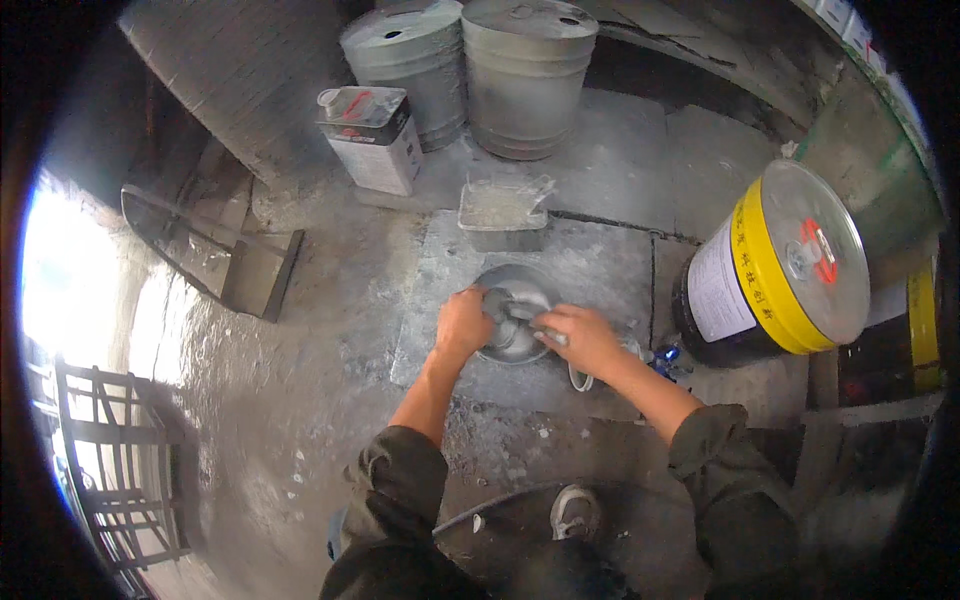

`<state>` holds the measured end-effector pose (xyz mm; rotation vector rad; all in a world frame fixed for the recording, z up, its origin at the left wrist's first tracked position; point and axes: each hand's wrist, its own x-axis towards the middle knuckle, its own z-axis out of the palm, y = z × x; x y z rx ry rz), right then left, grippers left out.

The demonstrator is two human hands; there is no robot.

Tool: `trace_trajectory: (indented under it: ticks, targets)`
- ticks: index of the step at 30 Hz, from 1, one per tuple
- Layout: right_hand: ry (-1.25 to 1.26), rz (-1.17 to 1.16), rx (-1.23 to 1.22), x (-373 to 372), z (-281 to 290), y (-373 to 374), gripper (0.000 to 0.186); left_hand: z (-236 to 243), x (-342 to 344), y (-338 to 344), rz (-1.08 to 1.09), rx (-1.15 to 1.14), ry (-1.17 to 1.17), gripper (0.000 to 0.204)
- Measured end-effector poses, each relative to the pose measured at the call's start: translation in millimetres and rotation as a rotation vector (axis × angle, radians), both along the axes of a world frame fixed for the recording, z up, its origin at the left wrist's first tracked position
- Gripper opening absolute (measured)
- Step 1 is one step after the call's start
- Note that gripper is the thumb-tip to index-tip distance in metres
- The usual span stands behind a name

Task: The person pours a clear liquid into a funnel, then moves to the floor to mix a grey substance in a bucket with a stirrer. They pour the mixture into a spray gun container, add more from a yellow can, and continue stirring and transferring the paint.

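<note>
A round metal basin (518, 274) with pale grey contents stands on a dusty slab in front of me. My left hand (464, 324) is at its left rim, fingers closed round a small grey cup-like thing (497, 302) held over the basin. From the right, my right hand (580, 340) grips a short pale tool (524, 311), perhaps a brush, whose head meets the cup-like thing. The tool's exact kind is blurred. Just below my right hand sits a small round container (580, 378), partly covered by that hand.
Beyond the basin is a rectangular tin (503, 238) crusted with grey. Two grey drums (527, 85) and a white square can (375, 160) stand at the back. At right are a yellow-banded drum (775, 270) and a blue metallic object (668, 355). A metal rack (118, 436) is at left.
</note>
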<state>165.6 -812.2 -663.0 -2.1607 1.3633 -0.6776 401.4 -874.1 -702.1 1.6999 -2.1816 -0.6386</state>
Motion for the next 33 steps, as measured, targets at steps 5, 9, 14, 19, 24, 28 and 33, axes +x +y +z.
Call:
trace_trajectory:
  ticks: [5, 9, 14, 19, 24, 28, 33]
  targets:
    - [-0.001, -0.072, 0.074, 11, 8, 11, 0.024, 0, -8, 10, -0.051, -0.032, 0.119, 0.062]
    - [-0.278, -0.139, 0.399, 3, 9, -6, 0.027, 13, 0, 13, 0.046, 0.098, 0.265, 0.061]
    - [0.108, 0.025, -0.038, 17, 0, 3, 0.021, -1, 15, 1, 0.012, 0.122, 0.01, 0.065]
    - [0.101, 0.026, -0.172, 17, -6, 6, 0.02, -33, 6, 6, 0.02, -0.012, 0.015, 0.066]
    - [-0.112, -0.103, 0.268, 9, 9, 0, 0.022, 21, -2, 12, 0.045, 0.146, 0.171, 0.058]
    - [0.093, 0.091, -0.113, 14, 1, 4, 0.022, 1, 22, -6, 0.045, 0.19, -0.013, 0.066]
    - [0.081, -0.078, 0.015, 12, 9, 9, 0.021, -1, -16, 10, -0.026, -0.086, 0.154, 0.058]
